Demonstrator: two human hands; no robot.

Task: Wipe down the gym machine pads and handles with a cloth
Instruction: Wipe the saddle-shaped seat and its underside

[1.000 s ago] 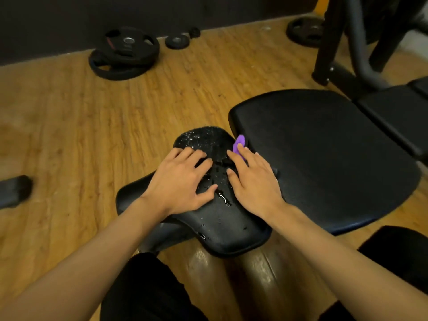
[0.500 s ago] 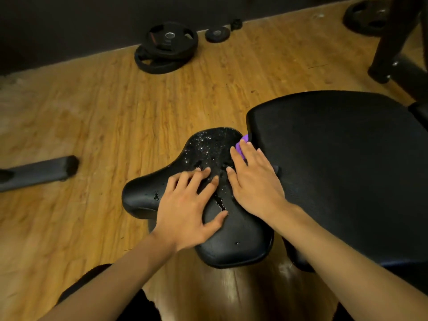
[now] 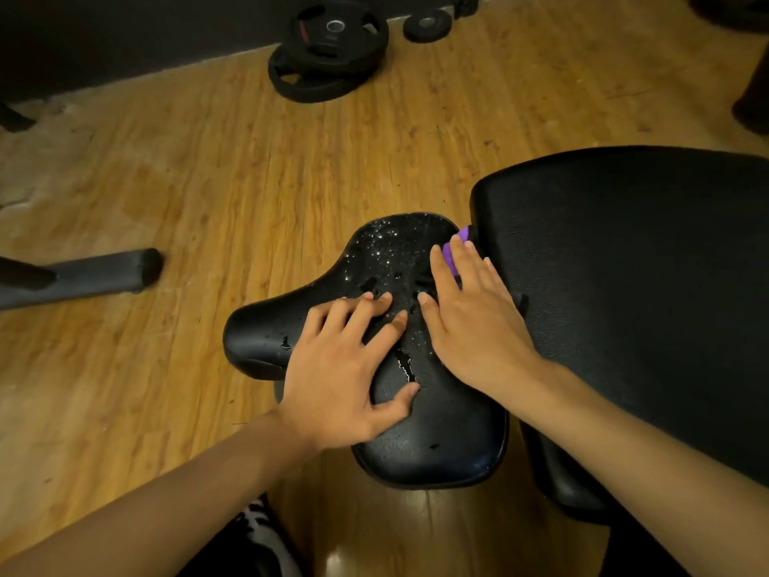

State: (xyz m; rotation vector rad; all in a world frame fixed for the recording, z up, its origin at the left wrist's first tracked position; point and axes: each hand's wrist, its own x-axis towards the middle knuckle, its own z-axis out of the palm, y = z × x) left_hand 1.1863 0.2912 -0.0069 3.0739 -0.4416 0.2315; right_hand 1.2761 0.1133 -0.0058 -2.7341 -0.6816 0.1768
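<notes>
Both my palms down on the wet pad
My left hand spreads its fingers, holding nothing; my right hand presses the purple cloth flat.

One wide-angle view from a camera on the person's head, looking forward and steeply down. It sits close above a small wet seat pad at centre, where the left hand and right hand lie, forearms entering from the near edge. A larger black pad fills the right. The wooden floor runs to weight plates at the far edge.
</notes>
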